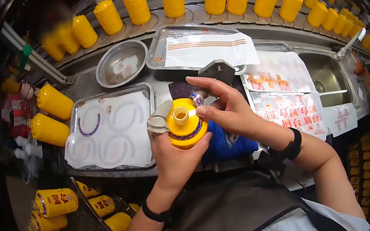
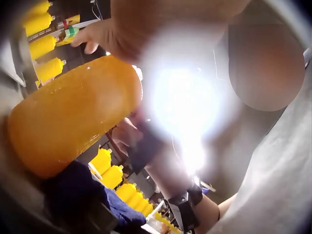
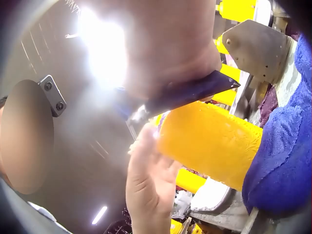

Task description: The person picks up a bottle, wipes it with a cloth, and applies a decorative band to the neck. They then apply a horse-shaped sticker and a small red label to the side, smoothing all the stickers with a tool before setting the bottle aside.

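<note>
Bottle (image 1: 181, 128) in glossy yellow sits between the person's two hands, tilted so its uncapped mouth faces the head camera, its base end against a blue cloth (image 3: 278, 165) on the bench. The left hand (image 1: 173, 159) curls round the near side of it, thumb on one flank and fingers in grey covers (image 1: 159, 122) on the other, so the grip is closed about the body. The right hand (image 1: 229, 108) comes in from the opposite side with its forefinger fairly straight and its thumb at the shoulder; its other fingers bend about a dark flat piece (image 3: 195, 92) that shows in both wrist views. A dark patterned band (image 1: 190, 136) curves along the bottle's shoulder, and a patterned end stands up by the right thumb; whether thumb and finger pinch that end, I cannot tell. Left of the hands lies a tray (image 1: 151, 96) with a white sheet (image 1: 111, 113), on which one coloured curved strip (image 1: 91, 132) rests among pale arcs. Beyond are a round metal bowl (image 1: 108, 79) and a metal bracket (image 1: 219, 69); to the right, a printed sheet (image 1: 287, 110) with red characters lies near a sink (image 1: 334, 83). More yellow bottles (image 1: 173, 0) stand in a row along the conveyor (image 1: 157, 22) at the back
</note>
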Demonstrator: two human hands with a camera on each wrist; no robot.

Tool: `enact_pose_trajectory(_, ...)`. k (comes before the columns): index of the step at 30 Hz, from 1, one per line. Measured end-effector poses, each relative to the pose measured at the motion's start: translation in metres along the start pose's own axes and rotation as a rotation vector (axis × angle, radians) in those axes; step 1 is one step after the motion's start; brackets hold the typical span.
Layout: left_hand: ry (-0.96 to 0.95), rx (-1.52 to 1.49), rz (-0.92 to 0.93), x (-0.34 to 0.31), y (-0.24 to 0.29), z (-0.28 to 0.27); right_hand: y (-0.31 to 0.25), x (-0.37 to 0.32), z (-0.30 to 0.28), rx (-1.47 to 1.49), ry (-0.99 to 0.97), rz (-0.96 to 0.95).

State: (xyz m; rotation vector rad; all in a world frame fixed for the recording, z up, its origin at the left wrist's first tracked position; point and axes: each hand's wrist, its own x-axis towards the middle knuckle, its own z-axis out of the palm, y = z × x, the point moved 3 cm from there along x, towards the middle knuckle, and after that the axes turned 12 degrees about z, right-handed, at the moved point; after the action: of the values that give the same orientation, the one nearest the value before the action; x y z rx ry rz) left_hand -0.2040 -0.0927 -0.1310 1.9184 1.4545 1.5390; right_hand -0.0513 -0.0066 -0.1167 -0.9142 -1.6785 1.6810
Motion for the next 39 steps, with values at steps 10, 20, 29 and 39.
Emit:
enact_pose_trajectory(10,-0.695,-0.878,-0.242,0.053,-0.047,-0.039,-0.001,-0.015,0.004,0.198,-0.057,0.147)
enact_pose_trajectory(20,-0.327,-0.752,-0.314,0.021,-0.035,-0.039,0.003,-0.006,0.004,-0.071,-0.086,0.021)
enact_pose_trajectory(29,-0.099,-0.76,-0.301,0.004,-0.019,-0.033,0.009,-0.002,0.0,-0.007,-0.095,0.008)
enact_pose_trajectory(39,-0.324,-0.546,-0.204,0.014,-0.031,-0.025,0.005,-0.006,-0.002,-0.043,0.023,0.035)
